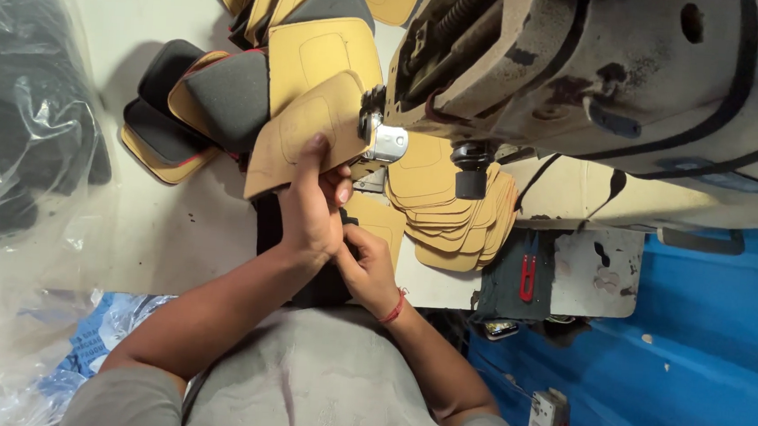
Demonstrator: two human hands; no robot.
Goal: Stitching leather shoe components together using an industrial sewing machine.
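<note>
My left hand [311,202] presses a tan stitched piece [301,129] flat, its fingers lying on the piece's near edge, close to the presser foot [385,143] of a worn sewing machine [598,68]. My right hand [367,265] is just behind the left, fingers curled and pinching a dark piece [266,219] under the tan one. A red thread band circles the right wrist. What the right fingertips hold is partly hidden by the left hand.
A pile of sewn tan-and-grey pieces [229,90] lies at the back left. A stack of tan cut pieces [453,218] sits under the machine arm. Red thread snips [528,277] rest on a dark pad. Clear plastic bags [23,147] fill the left side.
</note>
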